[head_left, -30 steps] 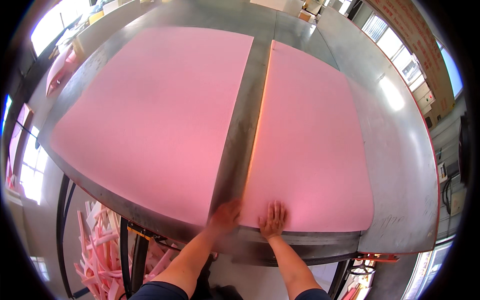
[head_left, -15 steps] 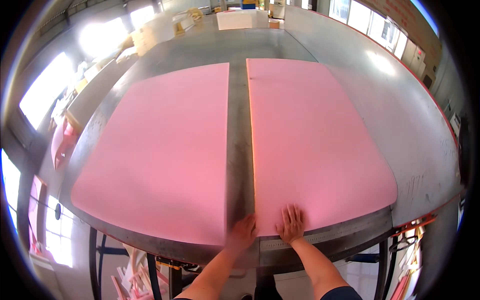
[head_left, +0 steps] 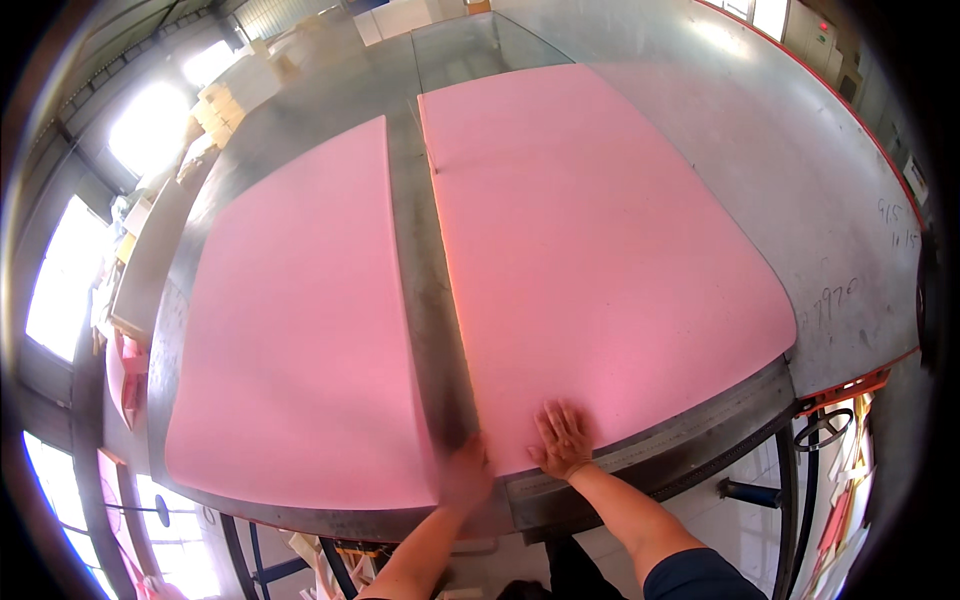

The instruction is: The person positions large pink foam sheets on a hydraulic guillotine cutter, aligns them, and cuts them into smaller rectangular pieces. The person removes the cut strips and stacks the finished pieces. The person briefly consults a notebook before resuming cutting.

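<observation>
Two large pink foam sheets lie flat side by side on a grey metal table [head_left: 432, 330], a strip of bare metal between them. On the right foam sheet [head_left: 600, 250], close to its front edge, my right hand [head_left: 565, 438] rests palm down with its fingers stretched out. My left hand [head_left: 468, 475] is at that sheet's near left corner, beside the gap; motion smears its fingers. The left foam sheet [head_left: 300, 330] ends just left of this hand. A thin yellowish line runs along the right sheet's inner edge, with a small dark mark farther back.
A raised metal panel with a red rim [head_left: 860, 120] bounds the right side. Below the right front corner is a black handwheel [head_left: 823, 428]. Pale foam blocks [head_left: 235, 100] are stacked at the far left, and a long cream board [head_left: 150, 260] stands left of the table.
The view has tilted and turned, so the table and sheets appear slanted. My right hand stays flat on the right sheet; my left hand, blurred, remains at its near left corner.
</observation>
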Demonstrator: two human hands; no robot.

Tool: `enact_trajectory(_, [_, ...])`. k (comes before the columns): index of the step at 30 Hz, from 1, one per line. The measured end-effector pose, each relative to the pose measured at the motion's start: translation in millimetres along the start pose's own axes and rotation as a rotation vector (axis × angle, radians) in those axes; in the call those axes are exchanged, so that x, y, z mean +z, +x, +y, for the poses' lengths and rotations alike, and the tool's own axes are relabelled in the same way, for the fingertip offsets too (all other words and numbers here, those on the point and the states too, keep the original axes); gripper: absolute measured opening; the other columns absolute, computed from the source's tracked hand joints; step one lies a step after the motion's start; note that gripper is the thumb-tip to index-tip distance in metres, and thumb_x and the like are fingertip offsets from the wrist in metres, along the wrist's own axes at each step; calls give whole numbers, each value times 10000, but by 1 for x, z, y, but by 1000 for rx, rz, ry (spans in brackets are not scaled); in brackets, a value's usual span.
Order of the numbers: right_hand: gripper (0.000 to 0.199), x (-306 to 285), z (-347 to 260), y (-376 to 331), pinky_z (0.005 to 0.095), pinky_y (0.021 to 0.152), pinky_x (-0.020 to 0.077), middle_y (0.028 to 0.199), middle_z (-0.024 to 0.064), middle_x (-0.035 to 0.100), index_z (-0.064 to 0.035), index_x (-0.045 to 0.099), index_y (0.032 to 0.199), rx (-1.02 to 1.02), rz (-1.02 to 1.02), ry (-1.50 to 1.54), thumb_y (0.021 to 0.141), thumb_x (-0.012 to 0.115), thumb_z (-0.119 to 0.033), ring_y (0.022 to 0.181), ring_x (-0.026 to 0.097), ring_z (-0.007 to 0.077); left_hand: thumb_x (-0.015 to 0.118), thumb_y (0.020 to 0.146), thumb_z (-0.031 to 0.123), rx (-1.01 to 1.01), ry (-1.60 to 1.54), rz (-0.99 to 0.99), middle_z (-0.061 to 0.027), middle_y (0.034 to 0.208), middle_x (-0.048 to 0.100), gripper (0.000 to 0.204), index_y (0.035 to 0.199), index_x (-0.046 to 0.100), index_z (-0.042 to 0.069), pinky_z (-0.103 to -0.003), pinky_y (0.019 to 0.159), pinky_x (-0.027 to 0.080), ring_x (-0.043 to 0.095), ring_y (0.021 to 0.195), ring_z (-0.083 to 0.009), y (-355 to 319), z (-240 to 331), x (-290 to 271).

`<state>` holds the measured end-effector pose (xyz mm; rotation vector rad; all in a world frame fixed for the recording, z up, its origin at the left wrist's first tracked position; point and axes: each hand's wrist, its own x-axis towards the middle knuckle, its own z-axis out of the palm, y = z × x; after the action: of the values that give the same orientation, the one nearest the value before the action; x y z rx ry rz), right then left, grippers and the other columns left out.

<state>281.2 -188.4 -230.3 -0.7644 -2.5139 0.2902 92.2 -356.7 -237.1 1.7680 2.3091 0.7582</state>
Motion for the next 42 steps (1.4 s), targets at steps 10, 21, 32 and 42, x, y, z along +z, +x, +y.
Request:
enact_trajectory(10, [610,6,-4,-8,624,1099,301,1491,181,455,-77,568,1359,17,-20,-9,899,538,-477,1410,366,421,559,900,203,-10,24,-6,-269,1377,530,604,1440,434,-38,-486,1034,426,538,1242,-419,-14,-6,2])
enact_trajectory(21, [608,9,-7,-13,605,1113,289,1478,185,463,-66,564,1360,23,-21,29,901,542,-464,1414,356,426,566,904,211,43,-34,74,-261,1389,529,601,1449,448,-14,-471,1048,410,533,1245,-413,-18,-9,4])
enact_trajectory(32, [612,17,-8,-33,615,1110,309,1486,209,444,-59,547,1375,16,-3,12,887,563,-428,1407,353,451,540,958,226,67,-141,86,-233,1390,540,557,1461,445,6,-473,1061,396,523,1250,-420,-27,-5,10])
enact_trajectory(42, [596,17,-6,-33,619,1115,298,1475,196,463,-60,550,1368,8,46,-6,899,554,-428,1406,359,434,499,996,249,123,-136,117,-226,1414,534,540,1470,430,-2,-463,1067,397,508,1285,-412,-27,-13,22])
